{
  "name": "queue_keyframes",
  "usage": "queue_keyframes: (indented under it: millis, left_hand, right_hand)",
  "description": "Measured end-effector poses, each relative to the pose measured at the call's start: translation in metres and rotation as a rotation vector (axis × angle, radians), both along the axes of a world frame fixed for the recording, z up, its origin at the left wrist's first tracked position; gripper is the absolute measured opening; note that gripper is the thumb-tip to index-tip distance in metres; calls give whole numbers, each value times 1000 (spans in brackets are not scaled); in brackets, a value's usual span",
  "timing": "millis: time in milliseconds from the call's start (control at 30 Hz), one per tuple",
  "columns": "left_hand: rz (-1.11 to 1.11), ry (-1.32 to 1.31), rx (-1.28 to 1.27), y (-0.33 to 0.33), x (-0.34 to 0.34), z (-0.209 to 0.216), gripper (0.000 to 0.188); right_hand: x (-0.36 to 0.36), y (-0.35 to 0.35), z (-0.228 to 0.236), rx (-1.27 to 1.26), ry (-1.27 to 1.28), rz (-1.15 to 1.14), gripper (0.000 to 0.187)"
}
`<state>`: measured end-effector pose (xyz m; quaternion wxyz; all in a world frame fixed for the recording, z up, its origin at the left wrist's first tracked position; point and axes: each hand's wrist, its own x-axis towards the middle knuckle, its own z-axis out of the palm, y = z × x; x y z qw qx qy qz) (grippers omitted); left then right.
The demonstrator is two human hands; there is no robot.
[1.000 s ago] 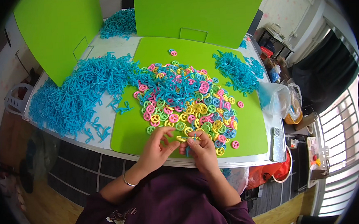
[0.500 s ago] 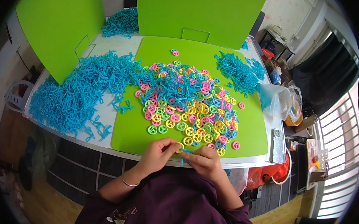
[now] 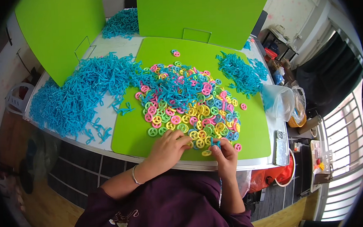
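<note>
My right hand (image 3: 226,154) is closed around a small blue plastic piece (image 3: 215,143), gripped between thumb and fingers. A yellow wheel (image 3: 207,152) sits at the left end of that piece, apparently joined to it. My left hand (image 3: 173,149) reaches palm down to the near edge of the wheel pile, its fingertips bent onto a yellow ring-shaped wheel (image 3: 190,144) that they partly cover. Pink, green, yellow and blue spoked wheels (image 3: 175,120) lie heaped ahead of both hands. Loose blue forked pieces (image 3: 180,91) are spread over the top of that heap.
The wheels lie on a green board (image 3: 133,136) on a white table. Large heaps of blue pieces (image 3: 78,94) stand left, with a smaller heap (image 3: 240,74) at right. Upright green panels (image 3: 205,13) rise behind. A translucent bag-lined bin (image 3: 277,102) and a phone-like slab (image 3: 280,147) sit at the right edge.
My hands have parted from where they met at the table edge. The right moved right with the blue piece and yellow wheel; the left moved forward to the wheels.
</note>
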<state>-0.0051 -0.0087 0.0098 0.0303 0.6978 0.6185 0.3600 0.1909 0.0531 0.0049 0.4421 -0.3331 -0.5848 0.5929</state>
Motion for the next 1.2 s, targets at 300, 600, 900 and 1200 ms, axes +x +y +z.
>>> queue_keyframes:
  millis: [300, 600, 900, 1200]
  left_hand:
    - [-42, -921, -237, -13, -11, -6, 14]
    - [-138, -1107, -210, -14, -14, -20, 12]
    - [-154, -1306, -239, -12, -16, -20, 8]
    - [-153, -1116, -121, -14, -12, -25, 8]
  right_hand:
    - [-24, -14, -7, 197, -263, -25, 18]
    - [-39, -21, -10, 207, -263, 17, 21]
    - [-45, -22, -6, 640, -470, -23, 24]
    - [-49, -25, -4, 630, -471, -136, 28]
